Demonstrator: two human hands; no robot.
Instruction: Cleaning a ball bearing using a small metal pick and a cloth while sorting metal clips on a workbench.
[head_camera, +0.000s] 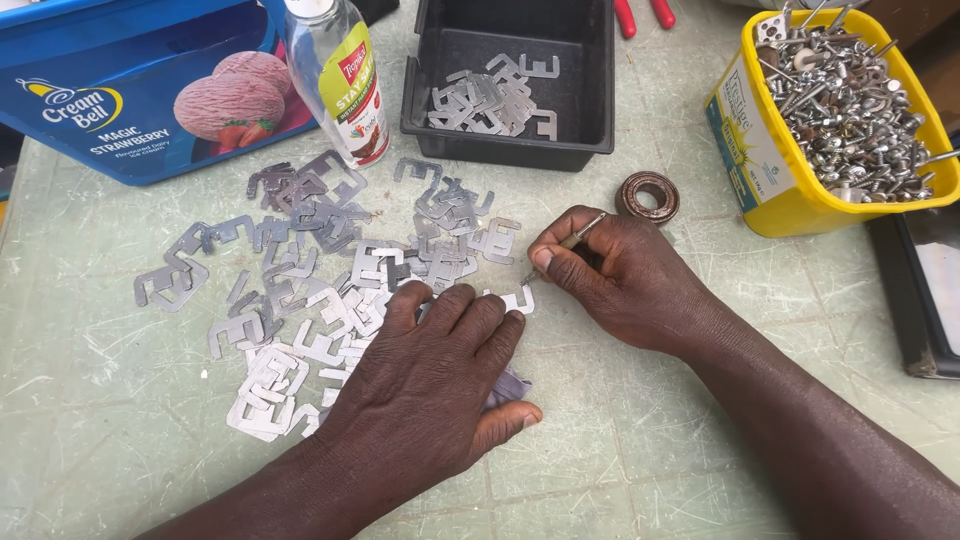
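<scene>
1. While my left hand (430, 385) lies flat, pinning one metal plate (517, 298) to the tabletop (650, 440), my right hand (620, 275) keeps a closed grip on a thin pick (572, 241).
2. Few plates in black bin (590, 90); the loose pile (320, 270) is far bigger.

my hands: 2 (425, 385) | tool (570, 243): 1 | bins (507, 143): 1 black | tubs: 1 blue (120, 150), 1 yellow (780, 190) | bottles (340, 80): 1 | bearings (648, 196): 1 | plates (300, 290): too many to count
</scene>
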